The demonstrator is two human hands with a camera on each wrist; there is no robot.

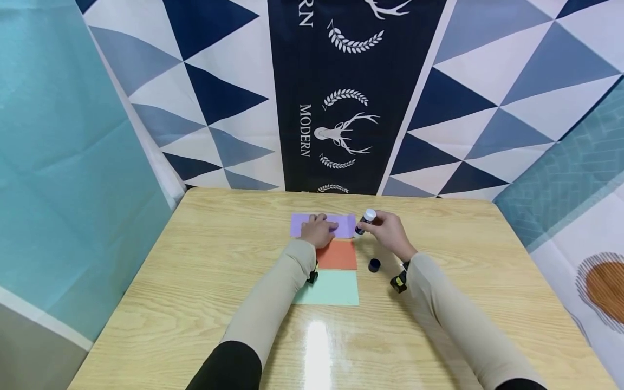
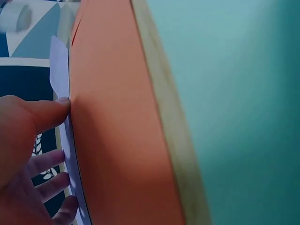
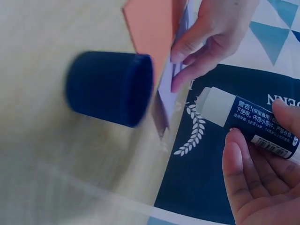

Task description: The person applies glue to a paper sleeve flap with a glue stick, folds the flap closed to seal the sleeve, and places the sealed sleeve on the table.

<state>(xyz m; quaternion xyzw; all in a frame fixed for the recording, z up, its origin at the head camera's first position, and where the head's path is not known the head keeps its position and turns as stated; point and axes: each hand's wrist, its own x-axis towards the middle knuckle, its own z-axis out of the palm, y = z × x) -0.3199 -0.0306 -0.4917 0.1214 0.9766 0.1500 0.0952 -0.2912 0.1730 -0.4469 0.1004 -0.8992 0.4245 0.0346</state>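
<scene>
My left hand rests on a purple paper with its fingers spread and pressing it to the table. The paper's right end stands up as a flap in the left wrist view. My right hand grips a glue stick between thumb and fingers, just past that flap. It is uncapped, and its pale glue tip points toward the paper in the right wrist view. The dark blue glue cap sits on the table below the right hand.
An orange sheet lies just nearer than the purple paper, partly under my left wrist. Closer still is a mint green sheet. The wooden table ends at a patterned cloth backdrop.
</scene>
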